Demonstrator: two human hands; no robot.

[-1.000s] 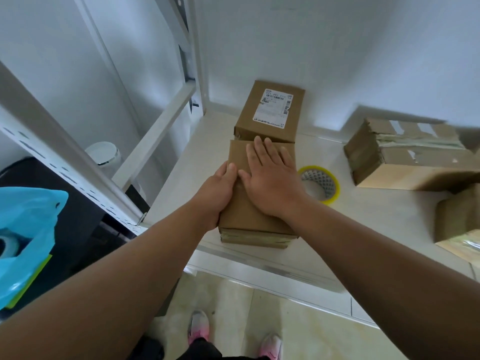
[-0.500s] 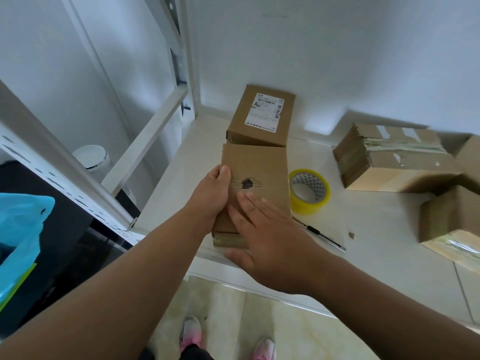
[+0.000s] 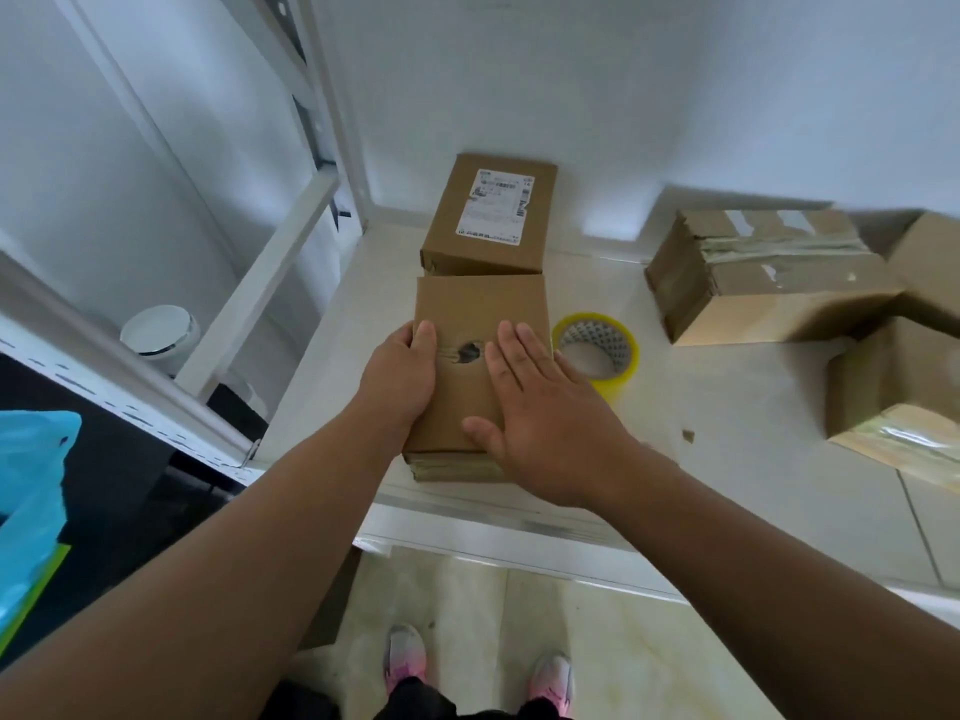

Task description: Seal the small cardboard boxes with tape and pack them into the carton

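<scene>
- A white desk (image 3: 727, 407) stands in front of me, against a white wall (image 3: 623, 70).
- A white metal shelf frame (image 3: 260, 283) stands on my left, with one bar slanting.
- A white round bin (image 3: 161, 332) sits low behind that frame.
- A blue plastic bag (image 3: 31, 491) shows at the far left edge.
- My pink shoes (image 3: 405, 654) stand on pale floor tiles (image 3: 623, 641).

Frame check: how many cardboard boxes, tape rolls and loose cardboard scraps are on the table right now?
Cardboard boxes: 5 (holed box, labelled box, taped box, upper right box, lower right box)
Tape rolls: 1 (yellow tape roll)
Scraps: 1 (cardboard scrap)
Total: 7
</scene>
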